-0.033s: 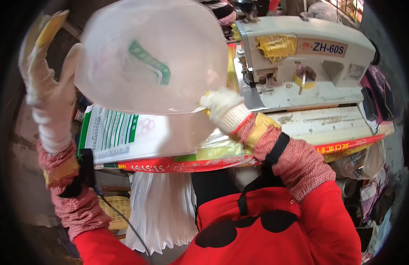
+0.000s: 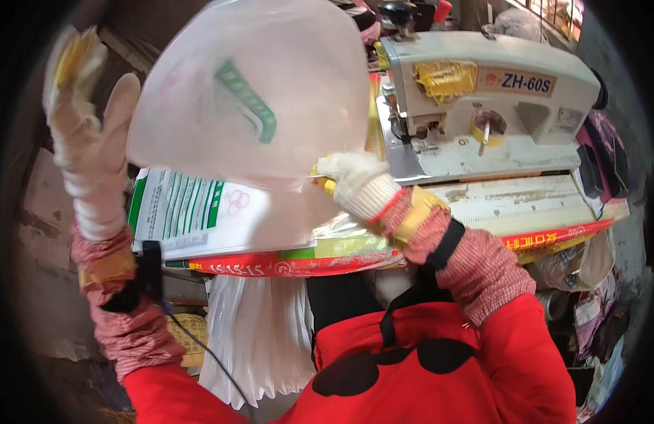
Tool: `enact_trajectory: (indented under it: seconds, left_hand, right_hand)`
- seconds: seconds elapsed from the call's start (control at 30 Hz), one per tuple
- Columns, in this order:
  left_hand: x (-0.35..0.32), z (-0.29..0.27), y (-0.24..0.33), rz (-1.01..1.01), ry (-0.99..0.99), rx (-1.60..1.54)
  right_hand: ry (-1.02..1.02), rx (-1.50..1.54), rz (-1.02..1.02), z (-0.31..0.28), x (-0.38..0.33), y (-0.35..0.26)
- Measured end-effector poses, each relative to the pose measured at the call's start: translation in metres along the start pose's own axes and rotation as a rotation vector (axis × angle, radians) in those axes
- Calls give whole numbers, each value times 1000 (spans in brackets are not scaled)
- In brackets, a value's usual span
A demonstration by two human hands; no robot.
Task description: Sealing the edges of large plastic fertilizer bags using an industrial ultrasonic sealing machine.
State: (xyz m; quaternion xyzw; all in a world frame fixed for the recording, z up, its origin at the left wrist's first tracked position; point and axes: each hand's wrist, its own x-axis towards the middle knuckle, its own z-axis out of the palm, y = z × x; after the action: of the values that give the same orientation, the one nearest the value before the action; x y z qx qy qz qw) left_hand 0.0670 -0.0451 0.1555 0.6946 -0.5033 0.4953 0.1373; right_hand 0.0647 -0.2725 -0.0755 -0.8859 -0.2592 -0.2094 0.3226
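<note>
A translucent white plastic bag (image 2: 305, 92) with green print is puffed out above the table. My right hand (image 2: 351, 180), in a white knit glove with yellow fingertips, pinches the bag's near edge. To the left of the bag, my left hand (image 2: 93, 138) is raised in the same kind of glove, its fingers apart and slightly blurred. Nothing shows in its grip; its thumb is close to the bag's left side. Below the bag lies a stack of flat white bags (image 2: 178, 212) with green print, partly hidden by the raised one.
A grey-white sewing machine (image 2: 496, 92) with a roll of yellow tape (image 2: 488, 126) on it stands at the right. The table's front edge is covered by a red printed strip (image 2: 291, 263). White pleated material (image 2: 256, 332) hangs below it. A dark cable (image 2: 207, 346) runs by my left arm.
My left hand has moved slightly right and down. The plastic bag has shifted a little right and its outline has changed. My right hand keeps its hold with only a slight shift.
</note>
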Motion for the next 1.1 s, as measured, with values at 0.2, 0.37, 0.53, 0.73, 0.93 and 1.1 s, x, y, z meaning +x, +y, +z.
enact_trajectory:
  seconds: [0.2,0.37,0.53,0.73,0.93,1.1]
  left_hand:
    - [-168,38,-32,-209,-812,260]
    - [-207,52,-66,-822,-1193,484]
    - [-161,7,-93,-474,-384,553]
    - [-283,-52,-82,-341,-994,584]
    - [-412,-140,-72,-1353,-701,435]
    - [-404,-148,54,-1966,134,-229]
  right_hand:
    - [466,477,139,-73,-40,-15]
    - [408,492,303,-96,-59,-17]
    - [530,479,205,-75,-44,-10]
    - [293,800,394,-27,-46,-38]
    - [-1049,888,171,12,-79,-105]
    - [-350,833,-60,-45,15,-52]
